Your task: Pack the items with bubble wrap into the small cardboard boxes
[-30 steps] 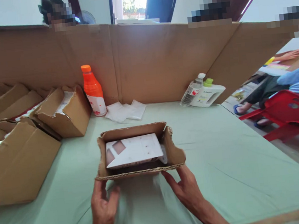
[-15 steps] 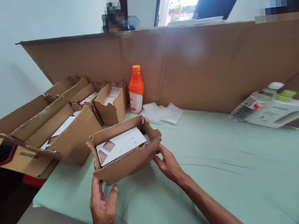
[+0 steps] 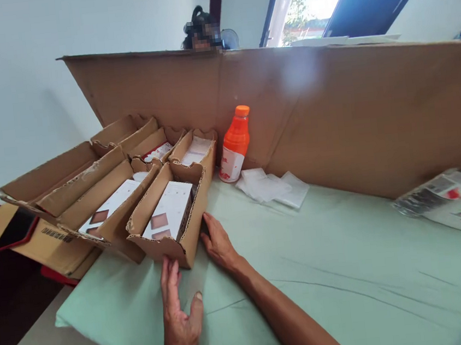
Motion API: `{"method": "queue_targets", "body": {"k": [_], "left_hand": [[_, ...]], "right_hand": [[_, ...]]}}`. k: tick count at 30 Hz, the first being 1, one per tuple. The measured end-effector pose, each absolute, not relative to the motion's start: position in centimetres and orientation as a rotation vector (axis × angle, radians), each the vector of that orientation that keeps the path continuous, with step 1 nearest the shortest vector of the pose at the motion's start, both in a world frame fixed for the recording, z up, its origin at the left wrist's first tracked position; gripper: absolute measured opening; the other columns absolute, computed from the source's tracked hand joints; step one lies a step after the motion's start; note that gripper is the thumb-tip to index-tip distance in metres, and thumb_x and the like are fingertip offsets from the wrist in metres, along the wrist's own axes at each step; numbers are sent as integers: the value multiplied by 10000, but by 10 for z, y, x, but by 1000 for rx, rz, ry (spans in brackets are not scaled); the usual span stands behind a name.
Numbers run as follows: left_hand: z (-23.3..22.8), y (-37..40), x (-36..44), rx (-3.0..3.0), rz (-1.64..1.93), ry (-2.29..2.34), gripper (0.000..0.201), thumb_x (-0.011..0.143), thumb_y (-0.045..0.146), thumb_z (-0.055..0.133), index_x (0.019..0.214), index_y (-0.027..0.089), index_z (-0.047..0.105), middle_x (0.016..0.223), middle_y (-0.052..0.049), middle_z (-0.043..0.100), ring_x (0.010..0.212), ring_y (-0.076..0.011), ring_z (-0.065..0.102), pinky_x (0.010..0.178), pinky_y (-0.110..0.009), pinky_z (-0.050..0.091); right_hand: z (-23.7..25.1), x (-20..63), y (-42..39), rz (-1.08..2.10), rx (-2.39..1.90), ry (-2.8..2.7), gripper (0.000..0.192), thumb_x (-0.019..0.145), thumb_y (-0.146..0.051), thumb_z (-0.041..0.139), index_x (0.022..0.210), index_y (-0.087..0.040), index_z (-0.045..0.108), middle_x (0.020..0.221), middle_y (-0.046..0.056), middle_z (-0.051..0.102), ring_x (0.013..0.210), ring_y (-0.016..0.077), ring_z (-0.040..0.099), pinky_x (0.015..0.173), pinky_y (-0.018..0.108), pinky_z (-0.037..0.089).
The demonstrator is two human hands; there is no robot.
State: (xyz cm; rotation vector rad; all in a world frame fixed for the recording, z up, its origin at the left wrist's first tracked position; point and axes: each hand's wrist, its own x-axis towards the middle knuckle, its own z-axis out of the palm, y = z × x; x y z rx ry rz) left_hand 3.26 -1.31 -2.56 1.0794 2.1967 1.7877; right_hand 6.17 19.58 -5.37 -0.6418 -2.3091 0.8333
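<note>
A small cardboard box (image 3: 195,236) stands on the green cloth, with a white carton (image 3: 170,206) inside that has brownish squares printed on one end. My left hand (image 3: 181,315) is at the box's near end, its fingertips touching the cardboard low down and the thumb spread away. Against the box's right side rests my right hand (image 3: 220,244), fingers extended and nothing enclosed by them. To the left, other cardboard boxes (image 3: 115,228) stand close by, one with a similar white carton (image 3: 114,204). Behind is a narrow cardboard box (image 3: 209,158) with white contents.
An orange bottle (image 3: 236,144) stands behind the boxes, beside flat white packets (image 3: 273,187). A tall cardboard panel (image 3: 331,112) runs along the back. Clear plastic and white containers (image 3: 460,200) lie at the right. Beyond the panel, a person's head (image 3: 201,30) shows.
The cardboard box has swung round from lying crosswise and moved left, up beside the other boxes. Both hands have gone with it, and the view has shifted left.
</note>
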Motion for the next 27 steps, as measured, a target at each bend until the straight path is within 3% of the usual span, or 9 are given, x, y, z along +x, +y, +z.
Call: {"method": "queue_targets", "body": {"k": [7,13,20,27], "left_hand": [[-41,-13,29,1029,1775,2195,653,929,206,552,1541,292,338,1647,-135,255,1494,-332,321,1181,-563,360],[-41,-13,28,1037,1777,2189,661,920,207,560,1536,294,337,1652,-133,242,1507,-321,293,1166,-553,383],[-37,-14,20,950,1808,2167,639,898,249,583,1505,267,386,1643,-150,260,1489,-324,333,1163,-548,382],[-44,-27,20,911,1708,2144,634,843,240,604,1456,206,448,1539,-168,443,1434,-308,428,1169,-530,373]], "right_hand": [[-63,67,183,568,-607,-2432,738,833,-113,528,1537,-145,310,1501,183,478,1385,293,455,1167,523,413],[-51,65,168,508,-691,-2468,648,861,-143,514,1493,-98,379,1470,219,500,1367,326,467,1152,540,410],[-22,87,140,521,-712,-2741,692,900,-338,604,1521,-108,400,1539,182,461,1448,326,373,1207,511,293],[-21,108,115,478,-587,-2816,583,941,-457,583,1450,-183,513,1571,156,421,1474,324,325,1203,526,253]]}}
